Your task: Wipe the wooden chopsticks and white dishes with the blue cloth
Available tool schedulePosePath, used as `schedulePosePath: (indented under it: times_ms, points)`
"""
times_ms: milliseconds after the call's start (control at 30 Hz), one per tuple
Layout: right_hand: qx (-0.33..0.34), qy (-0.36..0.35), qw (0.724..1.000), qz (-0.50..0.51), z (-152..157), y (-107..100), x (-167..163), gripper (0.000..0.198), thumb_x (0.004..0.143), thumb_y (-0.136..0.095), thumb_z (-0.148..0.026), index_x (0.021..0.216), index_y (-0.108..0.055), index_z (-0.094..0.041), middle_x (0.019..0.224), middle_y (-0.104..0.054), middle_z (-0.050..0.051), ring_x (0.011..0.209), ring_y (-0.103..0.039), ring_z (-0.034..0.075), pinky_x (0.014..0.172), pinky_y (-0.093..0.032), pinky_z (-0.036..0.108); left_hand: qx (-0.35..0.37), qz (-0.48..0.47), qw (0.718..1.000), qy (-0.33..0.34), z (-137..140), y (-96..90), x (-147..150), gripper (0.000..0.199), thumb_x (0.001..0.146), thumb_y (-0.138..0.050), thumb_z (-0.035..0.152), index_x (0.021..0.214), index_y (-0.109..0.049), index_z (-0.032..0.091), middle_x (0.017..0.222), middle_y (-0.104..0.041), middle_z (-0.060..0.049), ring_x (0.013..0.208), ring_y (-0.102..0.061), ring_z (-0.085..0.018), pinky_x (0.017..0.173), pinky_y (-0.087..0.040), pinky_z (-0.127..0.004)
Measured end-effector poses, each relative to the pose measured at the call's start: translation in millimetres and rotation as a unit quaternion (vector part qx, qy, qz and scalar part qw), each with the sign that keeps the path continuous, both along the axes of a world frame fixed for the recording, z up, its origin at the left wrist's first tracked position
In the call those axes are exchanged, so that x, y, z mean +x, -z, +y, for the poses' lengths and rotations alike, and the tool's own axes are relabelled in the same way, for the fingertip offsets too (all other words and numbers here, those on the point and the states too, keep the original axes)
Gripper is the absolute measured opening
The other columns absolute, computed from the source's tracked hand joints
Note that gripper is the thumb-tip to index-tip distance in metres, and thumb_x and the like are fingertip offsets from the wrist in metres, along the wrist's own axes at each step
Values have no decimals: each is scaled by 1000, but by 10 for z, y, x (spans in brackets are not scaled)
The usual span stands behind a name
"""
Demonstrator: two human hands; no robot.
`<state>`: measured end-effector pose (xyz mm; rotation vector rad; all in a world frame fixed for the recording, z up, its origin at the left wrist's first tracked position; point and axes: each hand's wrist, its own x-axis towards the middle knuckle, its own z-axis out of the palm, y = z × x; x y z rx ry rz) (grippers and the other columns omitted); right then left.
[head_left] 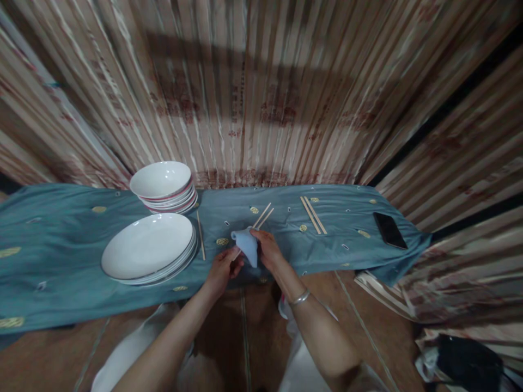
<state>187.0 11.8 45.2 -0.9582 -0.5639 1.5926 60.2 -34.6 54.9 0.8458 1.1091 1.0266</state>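
Note:
Over the front of the table, my left hand (223, 269) grips the lower ends of a pair of chopsticks (263, 215). My right hand (265, 248) is closed around a light blue cloth (247, 244) wrapped about the middle of the same chopsticks. Their upper ends stick out past the cloth, slightly spread and pointing away from me. Left of my hands a single chopstick (201, 235) lies beside the plates. Another pair of chopsticks (314, 215) lies to the right on the tablecloth.
A stack of white oval plates (147, 247) stands at the left, with a stack of white bowls (162, 182) behind it. A black phone (389, 230) lies near the right end of the table (343, 256). Striped curtains (261, 98) hang behind.

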Motion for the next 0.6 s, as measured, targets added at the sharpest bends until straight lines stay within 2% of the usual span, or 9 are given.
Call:
schedulePosePath:
  times_ms: [100, 233, 367, 600]
  points:
    - [6, 19, 1000, -2, 34, -1, 66, 20, 52, -77, -32, 61, -65, -18, 51, -61, -4, 51, -50, 11, 54, -38, 24, -9, 15, 1000, -6, -6, -5, -5, 45, 58, -71, 54, 74, -66, 12, 53, -53, 3, 36, -35, -3, 37, -19, -19]
    - [1, 26, 1000, 2, 40, -4, 93, 21, 50, -77, -32, 59, -65, -17, 52, -61, -4, 50, -49, 10, 53, -37, 24, -14, 12, 1000, -18, 7, 32, -17, 47, 53, -75, 52, 76, -66, 13, 53, -54, 3, 37, -36, -4, 37, -21, -18]
    - [2, 25, 1000, -11, 24, 1, 62, 21, 51, -77, -33, 59, -65, -17, 51, -60, -4, 50, -48, 10, 52, -36, 24, -2, 5, 999, -33, 37, 86, -16, 45, 51, -76, 50, 76, -65, 14, 53, -58, 2, 38, -39, -5, 37, -23, -19]
    - [15, 8, 999, -27, 12, 35, 26, 21, 53, -75, -35, 58, -64, -17, 49, -58, -6, 47, -45, 8, 50, -32, 23, 25, 3, 999, -25, 48, 97, -13, 37, 56, -73, 48, 64, -63, 13, 56, -61, 0, 40, -42, -6, 38, -28, -20]
